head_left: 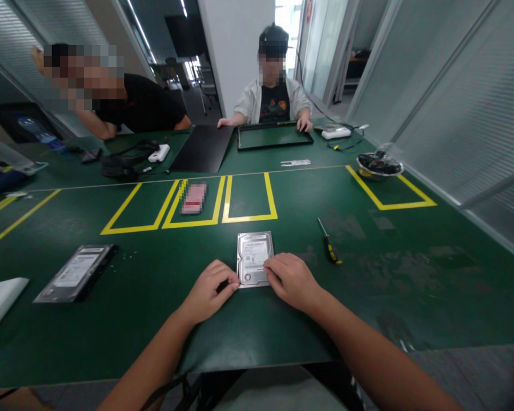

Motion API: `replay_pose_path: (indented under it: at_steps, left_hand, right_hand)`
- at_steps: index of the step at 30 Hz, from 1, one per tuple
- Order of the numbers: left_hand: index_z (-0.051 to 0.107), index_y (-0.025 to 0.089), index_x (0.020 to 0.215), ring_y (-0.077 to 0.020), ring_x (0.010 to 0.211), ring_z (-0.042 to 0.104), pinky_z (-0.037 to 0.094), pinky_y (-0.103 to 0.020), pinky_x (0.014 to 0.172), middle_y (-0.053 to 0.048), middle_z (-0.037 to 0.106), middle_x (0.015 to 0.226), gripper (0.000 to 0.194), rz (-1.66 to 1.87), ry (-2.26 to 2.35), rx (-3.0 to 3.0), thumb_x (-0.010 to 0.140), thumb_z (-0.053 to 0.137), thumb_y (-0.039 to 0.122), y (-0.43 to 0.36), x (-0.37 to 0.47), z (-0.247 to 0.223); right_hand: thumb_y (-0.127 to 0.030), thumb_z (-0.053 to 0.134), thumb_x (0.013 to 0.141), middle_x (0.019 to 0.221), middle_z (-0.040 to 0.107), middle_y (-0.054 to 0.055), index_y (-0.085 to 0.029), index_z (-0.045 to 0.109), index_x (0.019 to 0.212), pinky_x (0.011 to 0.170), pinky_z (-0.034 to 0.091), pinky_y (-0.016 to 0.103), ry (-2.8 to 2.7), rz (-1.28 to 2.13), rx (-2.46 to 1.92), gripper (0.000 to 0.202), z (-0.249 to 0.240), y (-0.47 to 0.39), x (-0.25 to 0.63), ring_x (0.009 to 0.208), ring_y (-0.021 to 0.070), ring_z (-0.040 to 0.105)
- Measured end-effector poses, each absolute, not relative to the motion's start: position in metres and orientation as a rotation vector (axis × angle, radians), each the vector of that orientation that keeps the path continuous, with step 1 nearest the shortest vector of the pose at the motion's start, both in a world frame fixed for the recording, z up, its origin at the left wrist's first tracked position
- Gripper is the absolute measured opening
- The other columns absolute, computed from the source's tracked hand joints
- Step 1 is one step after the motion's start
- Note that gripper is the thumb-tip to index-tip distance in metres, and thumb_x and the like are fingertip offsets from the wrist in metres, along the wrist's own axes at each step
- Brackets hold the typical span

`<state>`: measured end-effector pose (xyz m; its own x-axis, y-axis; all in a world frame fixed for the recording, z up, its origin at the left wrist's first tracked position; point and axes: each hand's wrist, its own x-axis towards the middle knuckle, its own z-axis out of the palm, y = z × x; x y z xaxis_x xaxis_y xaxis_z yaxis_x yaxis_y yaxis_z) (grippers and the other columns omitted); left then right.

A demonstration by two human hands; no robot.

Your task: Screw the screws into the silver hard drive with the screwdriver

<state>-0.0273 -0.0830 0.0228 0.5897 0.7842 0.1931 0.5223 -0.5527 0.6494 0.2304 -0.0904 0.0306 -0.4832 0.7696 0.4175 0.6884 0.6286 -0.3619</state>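
Amid grey glass partitions (458, 97), left hand (212, 290) and right hand (292, 279) seemingly pinch a rectangular silver hard drive (253, 254) toward the green worktop's (248, 337) front edge.

At the centre of the frame, a hard drive (252, 251) is flanked by the left hand (212, 289) and the right hand (292, 279) on the table (154, 348). A screwdriver (332, 252) is placed right of centre, a second drive (77, 273) at left. Behind, at upper centre, a panel (203, 149) is set left of a bezel (276, 146).
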Motion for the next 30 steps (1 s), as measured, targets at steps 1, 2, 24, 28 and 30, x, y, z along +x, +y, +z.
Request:
replay_pose_path:
  at_steps: [1, 2, 24, 28, 30]
  left_hand:
    - [0.064, 0.02, 0.088, -0.0171, 0.088, 0.054, 0.041, -0.032, 0.083, -0.002, 0.065, 0.087, 0.013, 0.632, 1.028, 2.282, 0.095, 0.054, 0.025, -0.084, -0.027, 0.023]
    - [0.064, 0.02, 0.089, -0.0172, 0.089, 0.054, 0.041, -0.033, 0.083, -0.002, 0.065, 0.088, 0.013, 0.622, 1.022, 2.281, 0.095, 0.054, 0.025, -0.085, -0.027, 0.023]
    - [0.066, 0.02, 0.089, -0.0172, 0.08, 0.055, 0.041, -0.036, 0.078, -0.001, 0.068, 0.079, 0.005, 0.765, 0.996, 2.572, 0.089, 0.061, 0.019, -0.089, -0.03, 0.014]
    - [0.067, 0.02, 0.088, -0.0168, 0.079, 0.056, 0.041, -0.035, 0.077, -0.001, 0.068, 0.078, 0.005, 0.791, 0.98, 2.575, 0.088, 0.062, 0.018, -0.089, -0.031, 0.012]
    - [0.067, 0.021, 0.089, -0.0165, 0.079, 0.056, 0.041, -0.035, 0.077, -0.001, 0.069, 0.079, 0.006, 0.796, 0.964, 2.589, 0.088, 0.063, 0.017, -0.088, -0.033, 0.011]
  right_hand:
    - [-0.019, 0.049, 0.093, 0.084, 0.068, 0.006, -0.017, 0.063, 0.089, 0.077, 0.042, 0.031, -2.303, 0.191, -1.139, 0.015, 0.03, -0.09, 0.231, 0.079, 0.0192, 0.059]
    - [-0.019, 0.049, 0.094, 0.084, 0.068, 0.006, -0.017, 0.063, 0.089, 0.077, 0.042, 0.031, -2.303, 0.187, -1.14, 0.015, 0.03, -0.09, 0.231, 0.079, 0.0192, 0.059]
    - [-0.02, 0.049, 0.094, 0.084, 0.068, 0.006, -0.017, 0.063, 0.09, 0.076, 0.04, 0.031, -2.334, 0.184, -1.142, 0.014, 0.027, -0.089, 0.231, 0.078, 0.0185, 0.058]
    - [-0.02, 0.048, 0.095, 0.083, 0.068, 0.006, -0.018, 0.063, 0.089, 0.075, 0.04, 0.031, -2.346, 0.179, -1.136, 0.016, 0.028, -0.089, 0.231, 0.077, 0.0185, 0.058]
    - [-0.02, 0.048, 0.095, 0.083, 0.067, 0.006, -0.018, 0.063, 0.089, 0.075, 0.04, 0.031, -2.35, 0.177, -1.132, 0.016, 0.028, -0.089, 0.23, 0.077, 0.0183, 0.058]
